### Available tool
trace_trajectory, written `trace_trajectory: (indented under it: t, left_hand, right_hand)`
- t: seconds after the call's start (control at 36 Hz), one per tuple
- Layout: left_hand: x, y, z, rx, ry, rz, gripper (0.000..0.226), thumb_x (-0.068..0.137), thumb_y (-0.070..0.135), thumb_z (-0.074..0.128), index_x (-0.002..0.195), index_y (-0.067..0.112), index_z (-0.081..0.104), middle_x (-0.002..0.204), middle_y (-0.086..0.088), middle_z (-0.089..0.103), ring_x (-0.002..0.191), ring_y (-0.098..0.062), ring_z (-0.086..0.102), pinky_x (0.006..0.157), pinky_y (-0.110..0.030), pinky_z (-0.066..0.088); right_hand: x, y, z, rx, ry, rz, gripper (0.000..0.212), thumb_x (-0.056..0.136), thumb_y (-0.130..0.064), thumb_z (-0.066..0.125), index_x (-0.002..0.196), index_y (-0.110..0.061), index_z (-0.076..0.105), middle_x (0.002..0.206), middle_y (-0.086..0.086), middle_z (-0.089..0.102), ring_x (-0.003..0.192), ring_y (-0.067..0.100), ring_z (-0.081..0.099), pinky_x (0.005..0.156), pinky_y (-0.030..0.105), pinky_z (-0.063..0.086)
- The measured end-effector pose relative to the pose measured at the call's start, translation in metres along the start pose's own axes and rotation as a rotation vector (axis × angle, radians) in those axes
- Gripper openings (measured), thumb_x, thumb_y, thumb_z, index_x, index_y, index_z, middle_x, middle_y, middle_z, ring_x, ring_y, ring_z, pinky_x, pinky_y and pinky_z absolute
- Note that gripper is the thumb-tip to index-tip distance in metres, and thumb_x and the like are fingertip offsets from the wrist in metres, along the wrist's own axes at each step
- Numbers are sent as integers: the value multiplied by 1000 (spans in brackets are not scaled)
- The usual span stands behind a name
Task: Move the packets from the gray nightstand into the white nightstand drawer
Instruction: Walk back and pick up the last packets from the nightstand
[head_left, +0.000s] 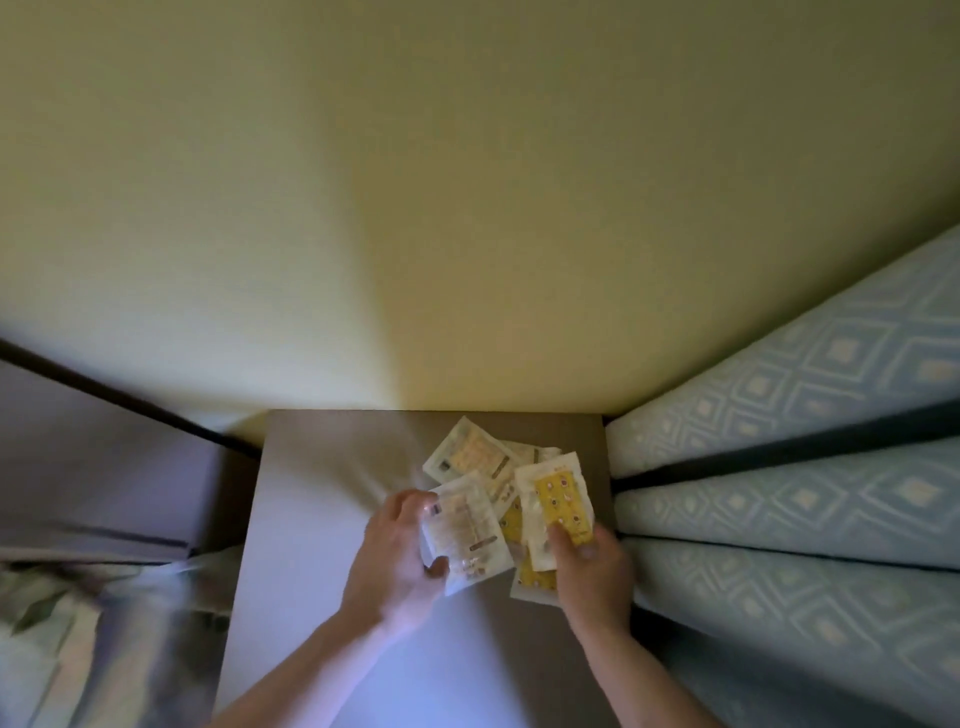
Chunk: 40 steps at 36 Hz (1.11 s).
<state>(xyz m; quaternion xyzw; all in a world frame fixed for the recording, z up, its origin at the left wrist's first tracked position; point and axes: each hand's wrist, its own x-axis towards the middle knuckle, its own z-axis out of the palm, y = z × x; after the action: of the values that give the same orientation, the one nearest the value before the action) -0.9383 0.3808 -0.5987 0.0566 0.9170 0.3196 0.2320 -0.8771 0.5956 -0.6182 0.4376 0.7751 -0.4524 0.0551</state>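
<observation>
Both arms reach in from the bottom of the view toward a pile of packets (498, 467) on the gray nightstand (311, 519). The left hand (400, 551) has its grip closed on a pale packet (465, 535), thumb low and fingers at the top edge. The right hand (592, 566) pinches a yellow packet (561, 499), thumb on its lower end. Both held packets stand with their long side running away from the person, tipped a little to the left. The pile sits near the back right corner of the nightstand, close to the wall (467, 208). A blue patterned mattress (805, 415) is just beside the right edge. The left half of the nightstand top is open room.
</observation>
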Motion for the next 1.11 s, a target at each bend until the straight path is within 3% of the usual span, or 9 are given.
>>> trace_trajectory:
  t: [0.14, 0.42, 0.61, 0.75, 0.83, 0.89, 0.97, 1.06, 1.11]
  left_hand:
    - [10, 9, 11, 27, 9, -52, 73, 77, 39, 81, 140, 30, 45, 142, 13, 40, 128, -17, 40, 102, -31, 45]
    - [22, 12, 23, 140, 32, -121, 80, 66, 52, 82, 132, 30, 42, 129, 8, 44, 120, -19, 40, 91, -35, 48]
    - [20, 4, 21, 87, -29, -232, 55, 63, 46, 85, 109, 32, 57, 106, 10, 46, 110, -19, 46, 86, -32, 46]
    - [4, -13, 22, -277, 53, -214, 30, 63, 31, 87, 66, 29, 57, 77, 9, 59, 64, -3, 57, 60, -27, 45]
    - [1, -18, 16, -600, 59, -263, 35, 53, 34, 87, 73, 16, 63, 77, -8, 74, 73, -21, 70, 73, -34, 54]
    - [9, -18, 7, -707, 96, -243, 45, 48, 35, 89, 71, 9, 60, 80, -17, 74, 80, -31, 73, 81, -41, 56]
    - [29, -7, -8, -692, 116, -195, 33, 50, 26, 96, 69, 23, 69, 73, 3, 75, 71, -13, 71, 68, -22, 55]
    - [51, 5, -18, -643, 87, -168, 38, 58, 21, 97, 82, 34, 72, 79, 13, 74, 70, -3, 70, 60, -16, 53]
    - [63, 13, -21, -570, 69, -172, 31, 57, 32, 95, 76, 44, 73, 94, 12, 68, 86, -9, 70, 70, -30, 58]
  right_hand:
    - [-21, 15, -26, 193, 158, 73, 5, 94, -30, 69, 90, -30, 72, 84, -15, 74, 79, 5, 70, 68, 30, 56]
    - [-29, 30, -37, -34, 11, 40, 10, 92, -27, 71, 96, -18, 71, 96, 3, 70, 88, 22, 67, 79, 42, 57]
    - [-29, 35, -24, -100, -45, 147, 21, 81, -27, 80, 92, -14, 68, 91, 5, 68, 84, 26, 66, 78, 44, 58]
    - [-30, 38, -25, 2, -36, 264, 33, 73, -23, 88, 93, -17, 62, 92, 4, 71, 79, 20, 67, 68, 34, 55]
    - [-30, 38, -30, 117, -37, 296, 49, 71, -18, 90, 106, -16, 57, 97, 0, 68, 88, 21, 68, 77, 39, 57]
    - [-30, 38, -34, 172, -68, 272, 38, 72, -14, 89, 100, -14, 64, 91, 0, 73, 82, 17, 71, 72, 34, 57]
    - [-30, 38, -41, 238, -147, 240, 16, 77, -12, 86, 88, -16, 76, 80, -3, 78, 71, 8, 73, 59, 22, 52]
    - [-25, 36, -44, 312, -205, 255, 13, 83, -11, 80, 91, -20, 78, 87, -4, 79, 81, 13, 75, 71, 30, 57]
    - [-20, 35, -46, 324, -238, 250, 10, 87, -15, 77, 94, -22, 79, 90, -3, 80, 84, 16, 76, 79, 37, 59]
